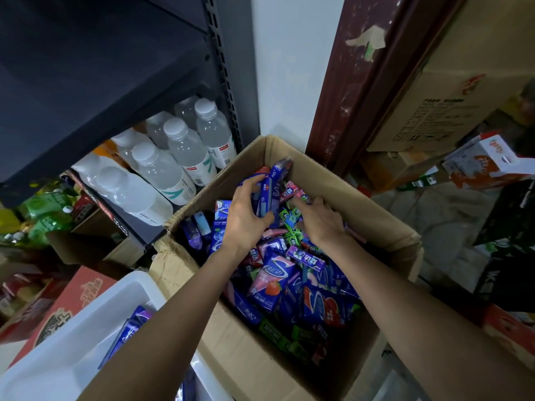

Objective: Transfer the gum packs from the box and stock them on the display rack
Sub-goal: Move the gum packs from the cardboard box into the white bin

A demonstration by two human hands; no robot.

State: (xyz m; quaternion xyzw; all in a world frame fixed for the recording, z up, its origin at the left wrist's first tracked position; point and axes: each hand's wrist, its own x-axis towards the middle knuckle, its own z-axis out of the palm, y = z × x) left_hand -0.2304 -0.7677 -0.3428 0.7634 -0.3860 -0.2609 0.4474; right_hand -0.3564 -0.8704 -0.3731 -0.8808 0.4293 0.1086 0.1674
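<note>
While a white bin (86, 328) sits at left with some packs, the left hand (246, 215) grips blue gum packs (267, 195) upright over the cardboard box (376, 227); the right hand (321, 219) digs among loose packs, its grip unclear.

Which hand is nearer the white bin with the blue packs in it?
Left. The left hand grips blue gum packs on the side of the cardboard box facing the white bin; the right hand digs in farther from it.
</note>
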